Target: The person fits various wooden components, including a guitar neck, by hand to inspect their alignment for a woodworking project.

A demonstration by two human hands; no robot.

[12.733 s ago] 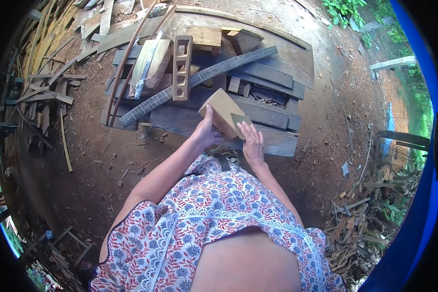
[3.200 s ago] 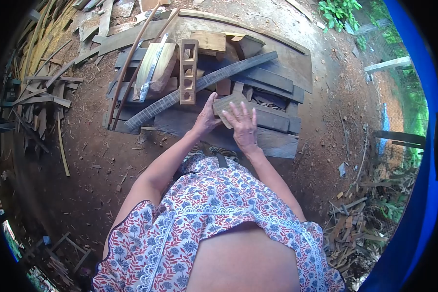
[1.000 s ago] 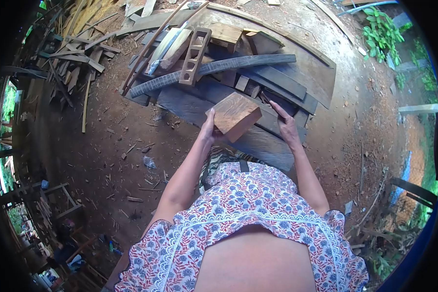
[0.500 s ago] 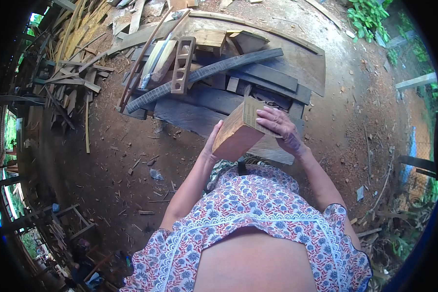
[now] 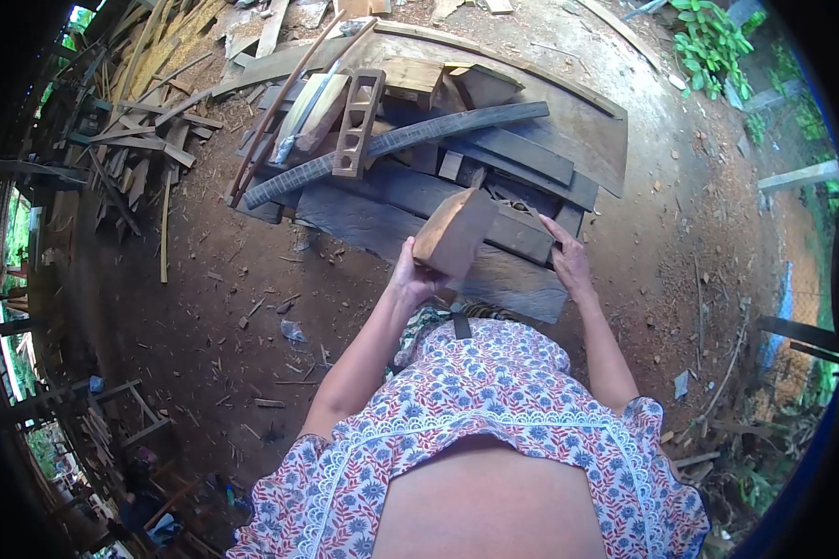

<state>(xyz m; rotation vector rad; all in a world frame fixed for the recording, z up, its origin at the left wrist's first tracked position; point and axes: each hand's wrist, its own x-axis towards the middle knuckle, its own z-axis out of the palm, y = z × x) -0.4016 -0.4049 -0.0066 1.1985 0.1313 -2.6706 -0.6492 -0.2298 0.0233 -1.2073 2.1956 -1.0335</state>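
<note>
My left hand point(image 5: 417, 277) grips a reddish-brown wooden block point(image 5: 457, 235) from its left side and underneath, holding it tilted above the low work surface point(image 5: 517, 287). The block's near end and dark right side show. To the right of the block, apart from it, is my right hand point(image 5: 571, 264), with its index finger reaching forward and its thumb close by. Between these fingers is a thin dark sheet point(image 5: 529, 233), hard to tell from the planks behind it.
Dark planks point(image 5: 513, 149), a long grey beam point(image 5: 438, 129), a brick with square holes point(image 5: 357, 126) and wood blocks point(image 5: 413, 76) lie ahead. Thin rods point(image 5: 289, 102) lean at the left. Scrap wood point(image 5: 154, 140) is piled at the far left, and green plants point(image 5: 708, 42) stand at upper right.
My right hand has come off the block and moved right and slightly down. The printed sheet no longer covers the block's side. The block has turned in my left hand.
</note>
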